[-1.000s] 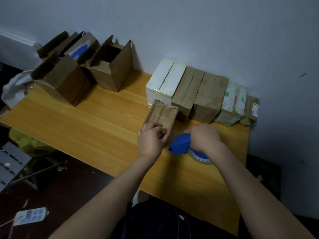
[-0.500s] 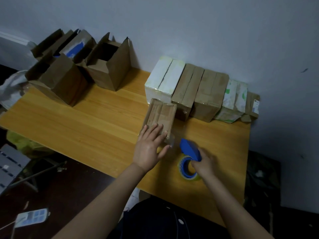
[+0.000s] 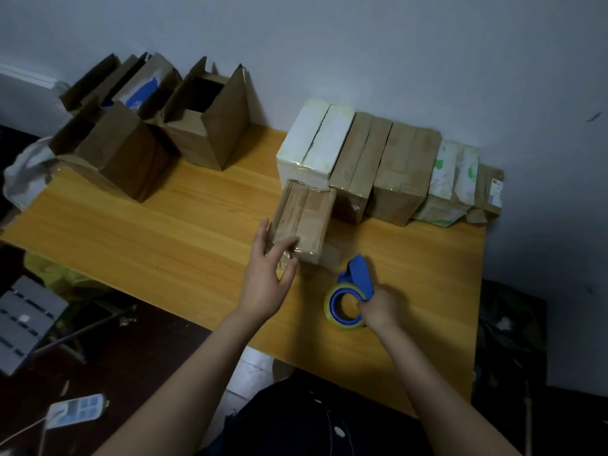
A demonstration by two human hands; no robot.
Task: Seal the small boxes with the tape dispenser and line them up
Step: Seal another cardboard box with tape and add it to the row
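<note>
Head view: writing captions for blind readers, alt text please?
A person's left hand touches a taped small brown box on a wooden table, while the right hand grips a blue tape dispenser. Sealed boxes line the wall behind.

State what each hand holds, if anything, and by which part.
Right hand grips the tape dispenser by its blue handle. Left hand holds nothing; its loose fingers only touch the near end of the box.
</note>
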